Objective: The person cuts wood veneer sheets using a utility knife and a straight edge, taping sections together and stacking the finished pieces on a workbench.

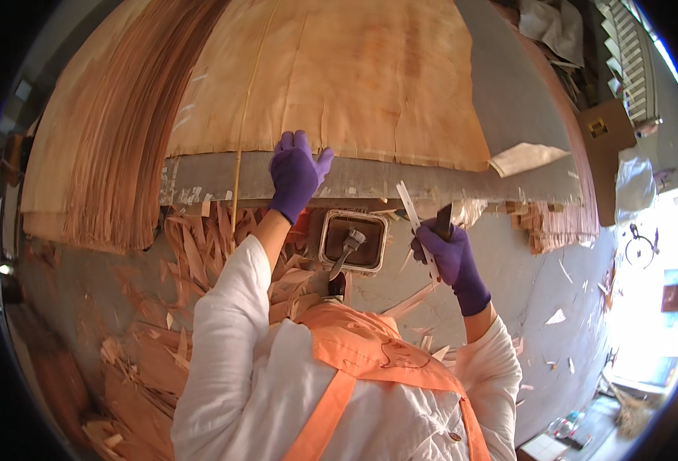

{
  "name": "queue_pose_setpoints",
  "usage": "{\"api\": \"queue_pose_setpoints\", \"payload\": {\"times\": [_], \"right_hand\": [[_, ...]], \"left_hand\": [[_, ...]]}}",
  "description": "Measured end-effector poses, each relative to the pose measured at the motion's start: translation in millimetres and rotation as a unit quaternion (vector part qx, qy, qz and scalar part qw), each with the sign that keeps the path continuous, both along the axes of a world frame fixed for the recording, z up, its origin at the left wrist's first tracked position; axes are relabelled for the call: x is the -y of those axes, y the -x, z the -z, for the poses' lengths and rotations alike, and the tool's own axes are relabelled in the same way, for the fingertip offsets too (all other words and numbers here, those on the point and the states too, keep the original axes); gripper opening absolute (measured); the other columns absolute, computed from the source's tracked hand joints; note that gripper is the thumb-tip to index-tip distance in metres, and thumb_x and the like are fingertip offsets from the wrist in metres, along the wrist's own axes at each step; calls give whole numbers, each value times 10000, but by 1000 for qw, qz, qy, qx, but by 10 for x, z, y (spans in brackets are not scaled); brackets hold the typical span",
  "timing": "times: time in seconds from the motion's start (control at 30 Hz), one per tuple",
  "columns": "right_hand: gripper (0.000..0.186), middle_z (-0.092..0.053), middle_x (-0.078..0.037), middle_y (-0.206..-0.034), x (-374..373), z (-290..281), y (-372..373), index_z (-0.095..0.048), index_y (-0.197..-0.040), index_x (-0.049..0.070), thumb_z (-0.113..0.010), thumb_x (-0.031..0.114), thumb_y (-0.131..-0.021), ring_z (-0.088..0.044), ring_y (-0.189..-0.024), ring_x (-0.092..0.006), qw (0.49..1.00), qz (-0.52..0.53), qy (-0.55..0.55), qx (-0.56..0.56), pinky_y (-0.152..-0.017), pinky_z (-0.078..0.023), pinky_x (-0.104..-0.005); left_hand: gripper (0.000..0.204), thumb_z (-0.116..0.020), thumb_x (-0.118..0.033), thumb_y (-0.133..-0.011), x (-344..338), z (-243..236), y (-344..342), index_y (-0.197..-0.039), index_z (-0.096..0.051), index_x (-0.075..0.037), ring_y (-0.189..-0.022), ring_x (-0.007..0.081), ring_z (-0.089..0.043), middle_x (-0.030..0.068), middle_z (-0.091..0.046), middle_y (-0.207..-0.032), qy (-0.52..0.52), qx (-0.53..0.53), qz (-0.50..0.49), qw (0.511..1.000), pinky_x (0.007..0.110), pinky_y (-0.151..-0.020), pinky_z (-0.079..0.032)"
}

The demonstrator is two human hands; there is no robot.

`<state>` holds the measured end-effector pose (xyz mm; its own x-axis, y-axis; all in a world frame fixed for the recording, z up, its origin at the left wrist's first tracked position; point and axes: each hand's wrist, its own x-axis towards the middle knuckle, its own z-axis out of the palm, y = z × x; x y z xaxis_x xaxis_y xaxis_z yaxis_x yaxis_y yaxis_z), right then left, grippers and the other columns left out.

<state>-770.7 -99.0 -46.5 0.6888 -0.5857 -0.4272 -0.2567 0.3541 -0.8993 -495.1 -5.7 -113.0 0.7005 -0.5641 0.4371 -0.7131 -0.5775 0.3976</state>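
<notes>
A large tan wood veneer sheet [354, 84] lies on the grey worktable [231, 175], with cracks running through it. My left hand [297, 173], in a purple glove, rests on the sheet's near edge with its fingers spread. In front of the table's near edge, my right hand [446, 253], also gloved in purple, is closed around a long thin white strip [408, 203] and a dark flat tool [444, 220]. The tool's exact kind is hard to make out. A thin yellowish stick [239, 165] lies across the sheet, left of my left hand.
Stacked veneer [124, 131] fills the table's left side. A loose veneer piece [527, 157] lies at right. Below the table edge sits a square tub [354, 265] with a brush [347, 250]. Veneer scraps [201, 253] litter the floor; cardboard [606, 146] stands far right.
</notes>
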Motion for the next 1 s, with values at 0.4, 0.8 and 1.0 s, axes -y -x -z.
{"api": "queue_pose_setpoints", "payload": {"times": [0.4,0.8,1.0], "right_hand": [[157,-595,-63,-703,1215,84,-1600,-584,-852,-23,-586,134,-851,-558,-598,-132,974,-212,-80,30,-541,-445,-266],[162,-597,-72,-735,1408,312,-2158,-592,-904,-11,-571,141,-851,-553,-615,-147,947,-283,-152,-1,-532,-437,-276],[154,-600,-72,-725,1340,469,-2364,-596,-888,-7,-582,140,-844,-555,-604,-148,941,-299,-158,1,-537,-444,-274]], "left_hand": [[522,-713,-276,-741,-196,-128,718,-1122,-527,28,-1064,398,-522,236,-526,-1156,6,-67,-3,998,447,-893,-447],[360,-707,-209,-697,564,309,-11,-982,-597,-20,-1008,340,-540,139,-574,-1075,-11,23,-141,990,414,-855,-452],[284,-709,-138,-683,572,384,-44,-935,-631,-34,-947,341,-561,135,-600,-1006,90,-4,-115,989,416,-829,-463]]}}
